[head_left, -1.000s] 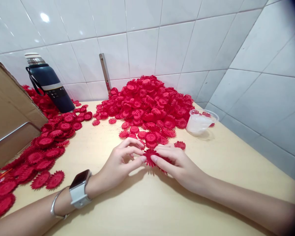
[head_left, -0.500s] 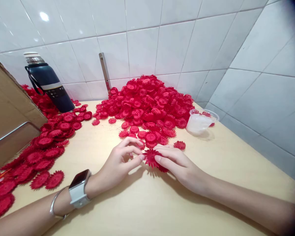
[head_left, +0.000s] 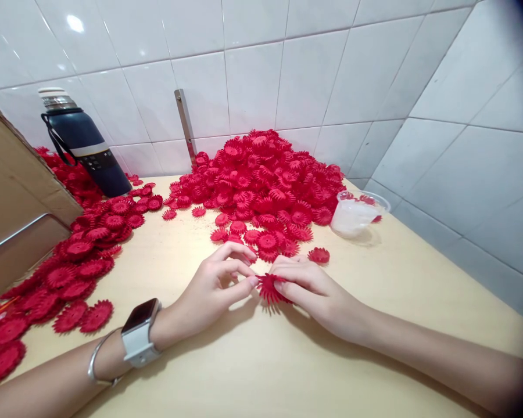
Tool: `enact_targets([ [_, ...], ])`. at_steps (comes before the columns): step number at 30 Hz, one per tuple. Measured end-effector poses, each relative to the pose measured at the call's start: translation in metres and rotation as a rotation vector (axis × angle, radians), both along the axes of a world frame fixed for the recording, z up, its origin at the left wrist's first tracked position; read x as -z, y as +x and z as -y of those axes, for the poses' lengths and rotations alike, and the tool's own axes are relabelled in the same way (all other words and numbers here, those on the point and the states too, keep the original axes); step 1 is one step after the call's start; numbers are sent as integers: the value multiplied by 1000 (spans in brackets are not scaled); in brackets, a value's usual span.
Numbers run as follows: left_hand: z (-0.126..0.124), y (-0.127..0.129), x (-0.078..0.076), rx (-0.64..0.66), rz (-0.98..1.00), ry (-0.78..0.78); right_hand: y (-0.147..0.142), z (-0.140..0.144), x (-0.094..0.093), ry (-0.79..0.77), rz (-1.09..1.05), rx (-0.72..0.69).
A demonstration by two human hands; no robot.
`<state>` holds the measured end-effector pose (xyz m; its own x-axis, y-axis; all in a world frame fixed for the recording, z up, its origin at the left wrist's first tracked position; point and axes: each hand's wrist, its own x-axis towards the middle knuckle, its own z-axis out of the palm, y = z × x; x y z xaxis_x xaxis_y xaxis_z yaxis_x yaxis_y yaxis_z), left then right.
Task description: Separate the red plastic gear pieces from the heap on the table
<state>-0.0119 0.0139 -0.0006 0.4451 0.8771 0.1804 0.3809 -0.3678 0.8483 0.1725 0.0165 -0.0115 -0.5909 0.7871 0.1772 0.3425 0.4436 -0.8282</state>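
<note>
1. Head view: I see both hands, left hand (head_left: 209,287) and right hand (head_left: 311,284), pinching one red flower (head_left: 270,288) low over the pale wooden desk (head_left: 253,366).
2. White tiled walls (head_left: 253,81) meet in a corner; a flower heap (head_left: 265,180) sits beyond.

A dark blue flask (head_left: 85,145) is standing upright at the back left of the pale desk (head_left: 253,360), against the white tiled wall (head_left: 314,75). A clear plastic cup (head_left: 357,213) is sitting on the right, just beside the big heap of red flowers (head_left: 261,174). A cardboard box (head_left: 13,191) is leaning in at the left edge, with more red flowers (head_left: 70,267) lying along it.
</note>
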Motion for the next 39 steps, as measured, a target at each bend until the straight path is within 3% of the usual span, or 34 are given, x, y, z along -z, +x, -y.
enact_targets([
  [7, -2, 0, 1, -50, 15, 28, -1, -1, -1, -74, -113, 1],
  [13, 4, 0, 0, -97, -64, 332, -1, -2, 1, -53, -72, 28],
  [16, 7, 1, -1, -75, -83, 409, 0, -1, 1, -40, -54, 35],
  [25, 8, 1, 2, 62, -82, 334, 0, -1, 2, -6, -23, -28],
  [35, 9, 3, -2, 61, -90, 291, -4, 2, -3, 73, 54, -99],
  [39, 10, 3, -3, 0, -102, 293, -4, 3, -6, 67, 51, -97],
])
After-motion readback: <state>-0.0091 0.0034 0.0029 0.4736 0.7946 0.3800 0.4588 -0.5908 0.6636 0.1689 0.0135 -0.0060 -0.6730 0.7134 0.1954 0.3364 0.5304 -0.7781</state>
